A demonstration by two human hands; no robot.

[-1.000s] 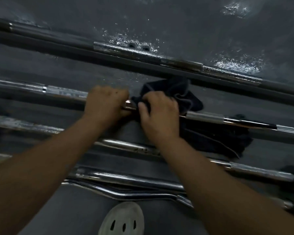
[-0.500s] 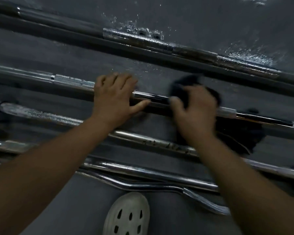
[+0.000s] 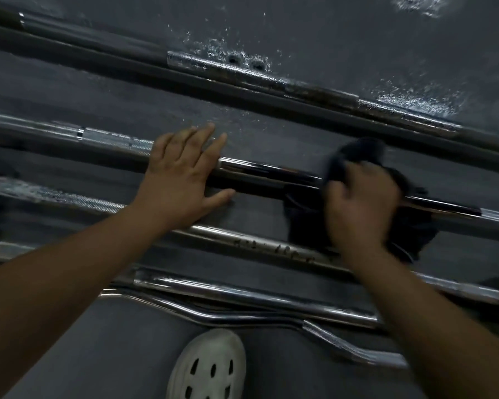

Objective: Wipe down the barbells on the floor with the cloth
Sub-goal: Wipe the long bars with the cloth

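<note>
Several chrome barbells lie side by side on the dark floor, running left to right. On the second barbell from the top (image 3: pixel 271 171), my left hand (image 3: pixel 182 180) rests flat with fingers spread, pressing the bar. To its right, my right hand (image 3: pixel 360 208) grips a dark cloth (image 3: pixel 355 152) wrapped over the same bar. More of the cloth hangs below the bar onto the floor. The hand is blurred.
A worn, darker bar (image 3: pixel 271 82) lies farthest away, with wet specks on the floor (image 3: pixel 415 93) beyond it. Nearer me lie a stained bar (image 3: pixel 257 246), a straight chrome bar (image 3: pixel 242 292) and a curved bar (image 3: pixel 329 335). A white perforated shoe (image 3: pixel 211 367) stands at the bottom.
My right hand has slid the cloth rightward along the bar, away from my left hand. My left hand opened from a grip to a flat press on the bar.
</note>
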